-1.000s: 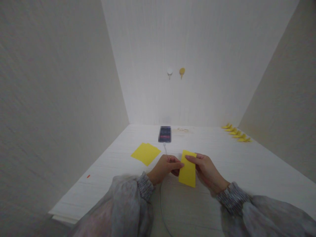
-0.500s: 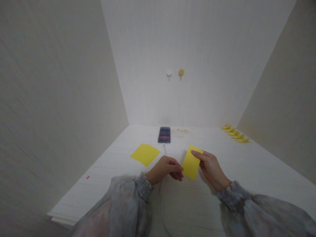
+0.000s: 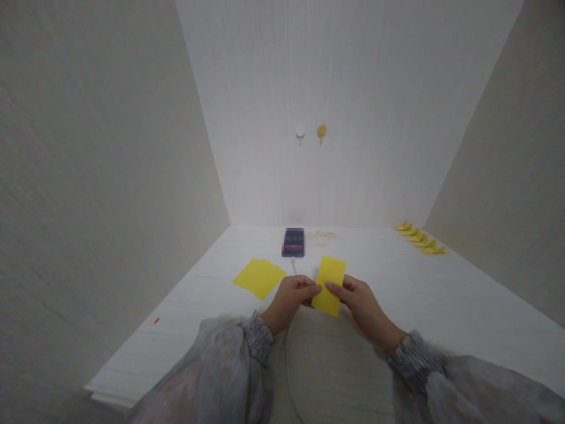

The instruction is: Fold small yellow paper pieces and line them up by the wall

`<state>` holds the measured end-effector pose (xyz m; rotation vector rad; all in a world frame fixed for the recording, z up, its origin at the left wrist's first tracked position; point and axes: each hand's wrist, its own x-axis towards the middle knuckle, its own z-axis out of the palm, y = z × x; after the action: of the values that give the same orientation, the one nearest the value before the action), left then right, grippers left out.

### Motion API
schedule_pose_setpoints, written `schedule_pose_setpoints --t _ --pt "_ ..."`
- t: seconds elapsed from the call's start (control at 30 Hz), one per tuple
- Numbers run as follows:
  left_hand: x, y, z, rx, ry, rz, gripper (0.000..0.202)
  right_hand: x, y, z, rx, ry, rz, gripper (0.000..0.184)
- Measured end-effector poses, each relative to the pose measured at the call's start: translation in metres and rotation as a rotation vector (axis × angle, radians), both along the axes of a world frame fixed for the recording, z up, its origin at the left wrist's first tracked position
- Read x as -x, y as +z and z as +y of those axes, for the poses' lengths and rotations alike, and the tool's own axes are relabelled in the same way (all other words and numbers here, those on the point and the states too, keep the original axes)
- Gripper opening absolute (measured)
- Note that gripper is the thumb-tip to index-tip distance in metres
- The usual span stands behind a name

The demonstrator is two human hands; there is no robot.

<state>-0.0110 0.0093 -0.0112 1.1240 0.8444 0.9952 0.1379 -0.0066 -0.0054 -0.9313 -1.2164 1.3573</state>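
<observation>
Yellow paper (image 3: 329, 281) is being held just above the table (image 3: 463, 306): a narrow rectangle, roughly upright, top leaning slightly right. It is being pinched low on both long edges, the left edge by the left hand (image 3: 292, 296) and the right edge by the right hand (image 3: 358, 299). Most of the sheet is being left free above the fingers. Only the lower part is being flanked by them. Both grips are being pressed together on the paper, thumbs on the near face. The other fingertips are being hidden behind it.

Left hand is being presented back-up, knuckles toward the camera, a ring showing on one finger. Right hand is being angled inward, with the wrist lower and further right. Both forearms, in loose grey sleeves, are being held in from the bottom edge, converging on the sheet.

A stack of yellow sheets (image 3: 259, 277) is lying flat just left of the left hand and is not being touched. A blurred phone (image 3: 293, 242) is lying beyond the hands, with its cable (image 3: 288, 353) being routed back between the wrists. A row of folded yellow pieces (image 3: 421, 240) is sitting well apart at the far right, by the wall.
</observation>
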Motion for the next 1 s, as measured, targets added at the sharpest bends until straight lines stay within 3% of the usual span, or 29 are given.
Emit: schedule_pose_setpoints --t 0.27,0.57,0.73,1.0 --pt "-0.001 0.003 0.000 -0.008 0.027 0.005 0.031 -0.002 -0.003 0.001 -0.033 -0.003 -0.067 0.027" --pt "0.001 0.003 0.002 0.021 0.030 -0.040 0.018 -0.004 -0.004 0.000 -0.094 0.053 -0.050 0.022" --pt "0.001 0.003 0.001 0.023 0.029 -0.063 0.016 -0.007 -0.003 -0.001 -0.257 0.032 -0.171 0.019" --pt "0.001 0.009 -0.003 0.008 -0.114 0.003 0.034 -0.016 -0.004 0.004 -0.642 -0.084 -0.469 0.028"
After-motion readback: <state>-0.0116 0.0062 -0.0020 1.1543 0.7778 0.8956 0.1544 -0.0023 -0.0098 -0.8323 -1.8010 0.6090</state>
